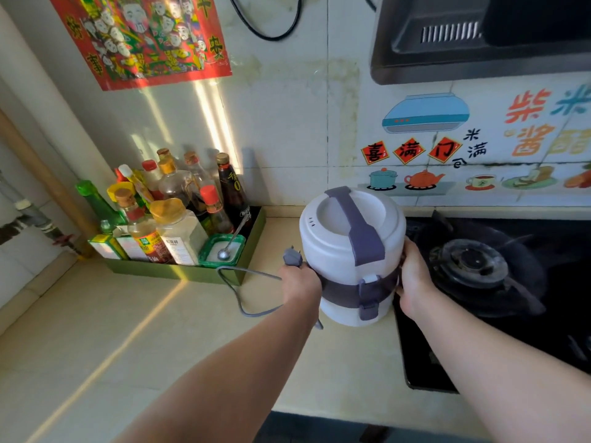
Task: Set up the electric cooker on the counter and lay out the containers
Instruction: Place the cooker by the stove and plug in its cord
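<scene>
Electric cooker (345,247) is held over the tabletop (192,330), just beside the stove (473,266): left grip (299,281) curled round its side and the plug (292,258), right grip (415,279) clasping opposite. Placement is judged underway; the latch (367,298) is likely to be undone next.

a green tray (179,272) of sauce bottles (179,199) sits in the corner; a black gas hob (473,266) lies right, under a range hood (479,36).

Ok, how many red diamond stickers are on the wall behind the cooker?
3 red diamond stickers, in one row on the tiled wall above the cooker: left sticker, middle sticker, right sticker. None seems hidden.
</scene>
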A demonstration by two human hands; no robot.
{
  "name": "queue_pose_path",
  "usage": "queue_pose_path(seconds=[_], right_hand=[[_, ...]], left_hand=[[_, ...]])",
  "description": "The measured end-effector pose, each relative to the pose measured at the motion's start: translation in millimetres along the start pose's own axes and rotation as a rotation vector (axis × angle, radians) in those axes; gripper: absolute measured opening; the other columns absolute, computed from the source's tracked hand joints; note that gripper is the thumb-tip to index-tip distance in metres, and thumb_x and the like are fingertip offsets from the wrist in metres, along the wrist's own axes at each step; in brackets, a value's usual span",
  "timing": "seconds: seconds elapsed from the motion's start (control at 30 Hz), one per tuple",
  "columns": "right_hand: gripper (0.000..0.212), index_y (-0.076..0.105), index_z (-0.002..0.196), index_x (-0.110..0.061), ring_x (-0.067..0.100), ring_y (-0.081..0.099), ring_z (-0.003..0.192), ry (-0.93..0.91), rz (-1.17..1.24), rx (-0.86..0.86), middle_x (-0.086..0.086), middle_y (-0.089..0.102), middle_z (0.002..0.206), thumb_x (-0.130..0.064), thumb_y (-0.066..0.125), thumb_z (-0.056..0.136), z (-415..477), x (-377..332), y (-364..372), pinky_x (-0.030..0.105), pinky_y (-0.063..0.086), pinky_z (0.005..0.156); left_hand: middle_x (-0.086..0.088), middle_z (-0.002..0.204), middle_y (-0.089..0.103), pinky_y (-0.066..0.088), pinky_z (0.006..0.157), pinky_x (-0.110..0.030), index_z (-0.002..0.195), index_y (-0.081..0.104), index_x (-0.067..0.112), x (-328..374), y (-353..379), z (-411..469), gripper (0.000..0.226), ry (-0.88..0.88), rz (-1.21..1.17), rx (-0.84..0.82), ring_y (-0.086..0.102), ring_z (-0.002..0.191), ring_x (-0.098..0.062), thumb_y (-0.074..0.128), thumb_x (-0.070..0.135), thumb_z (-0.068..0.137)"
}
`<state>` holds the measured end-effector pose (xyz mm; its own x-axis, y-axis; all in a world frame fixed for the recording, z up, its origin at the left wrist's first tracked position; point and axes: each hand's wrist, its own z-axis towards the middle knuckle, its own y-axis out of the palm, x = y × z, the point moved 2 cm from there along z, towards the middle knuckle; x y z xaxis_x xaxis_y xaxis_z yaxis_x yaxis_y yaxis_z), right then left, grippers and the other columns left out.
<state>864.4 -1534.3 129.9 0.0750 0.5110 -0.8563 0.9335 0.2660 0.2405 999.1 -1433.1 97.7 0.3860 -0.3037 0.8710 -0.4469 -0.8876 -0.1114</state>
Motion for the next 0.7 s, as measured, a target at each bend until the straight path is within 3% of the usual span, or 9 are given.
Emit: queue_pose_path(seconds=[0.03,0.07,0.1,0.13,0.27,0.4,0.57,0.63,0.7], right_hand=[[0.034,0.061,0.078,-0.024,0.015,0.059,0.075,-0.004,0.013,0.009,-0.004,0.066,0.076,-0.045,0.04,0.094,-3,0,-2,0.027,0.043,0.061],[0.034,0.061,0.081,-0.024,0.015,0.059,0.076,-0.016,0.024,0.026,-0.003,0.066,0.08,-0.046,0.039,0.094,-3,1,-5,0.027,0.043,0.061],[0.033,0.061,0.083,-0.024,0.014,0.059,0.078,-0.028,0.032,0.043,-0.003,0.066,0.083,-0.046,0.039,0.095,-6,2,-7,0.028,0.042,0.061],[0.032,0.061,0.085,-0.025,0.013,0.059,0.078,-0.038,0.033,0.062,-0.002,0.066,0.087,-0.045,0.038,0.095,-8,4,-8,0.028,0.042,0.062],[0.031,0.06,0.096,-0.019,0.012,0.057,0.081,-0.049,0.033,0.1,0.004,0.065,0.107,-0.043,0.04,0.095,-16,12,-5,0.03,0.042,0.069],[0.026,0.055,0.104,-0.025,0.015,0.054,0.097,0.009,0.009,0.122,-0.004,0.06,0.11,-0.047,0.043,0.093,-25,22,3,0.036,0.042,0.081],[0.034,0.056,0.115,-0.016,0.008,0.055,0.077,-0.018,-0.037,0.107,0.002,0.059,0.1,-0.04,0.037,0.099,-29,15,4,0.025,0.041,0.062],[0.044,0.054,0.124,-0.007,0.013,0.059,0.085,-0.018,-0.085,0.122,0.009,0.059,0.109,-0.038,0.034,0.1,-27,12,5,0.025,0.042,0.062],[0.043,0.061,0.111,-0.01,0.02,0.06,0.096,-0.027,-0.139,0.169,0.013,0.061,0.121,-0.041,0.033,0.1,-24,11,6,0.033,0.044,0.071]], left_hand=[[-0.023,0.103,0.059,0.048,0.083,-0.043,0.102,0.048,0.01,2,3,3,0.017,0.008,0.004,-0.025,0.052,0.116,-0.038,0.034,0.014,0.092],[-0.015,0.082,0.051,0.046,0.074,-0.036,0.088,0.044,0.012,6,5,6,0.011,0.024,0.011,-0.051,0.052,0.082,-0.032,0.033,0.011,0.09],[-0.008,0.076,0.044,0.041,0.069,-0.033,0.079,0.039,0.014,9,8,10,0.012,0.04,0.031,-0.08,0.029,0.079,-0.02,0.033,0.009,0.088],[-0.001,0.077,0.038,0.037,0.067,-0.032,0.076,0.036,0.015,13,10,15,0.013,0.056,0.055,-0.105,0.033,0.074,-0.021,0.033,0.009,0.087],[-0.006,0.083,0.052,0.046,0.075,-0.037,0.089,0.048,0.013,27,9,32,0.014,0.064,0.079,-0.183,0.047,0.078,-0.023,0.035,0.015,0.091],[-0.007,0.091,0.056,0.049,0.087,-0.043,0.089,0.05,0.014,37,6,54,0.015,0.083,0.133,-0.252,0.051,0.086,-0.024,0.035,0.015,0.09],[-0.012,0.096,0.062,0.05,0.09,-0.047,0.1,0.056,0.011,44,6,67,0.019,0.112,0.214,-0.289,0.055,0.087,-0.027,0.04,0.018,0.091],[-0.011,0.094,0.06,0.05,0.091,-0.047,0.103,0.056,0.01,43,6,70,0.02,0.107,0.223,-0.283,0.054,0.086,-0.027,0.041,0.017,0.092],[-0.009,0.089,0.056,0.05,0.087,-0.043,0.1,0.054,0.011,41,5,70,0.015,0.099,0.212,-0.271,0.051,0.083,-0.025,0.041,0.016,0.094]])
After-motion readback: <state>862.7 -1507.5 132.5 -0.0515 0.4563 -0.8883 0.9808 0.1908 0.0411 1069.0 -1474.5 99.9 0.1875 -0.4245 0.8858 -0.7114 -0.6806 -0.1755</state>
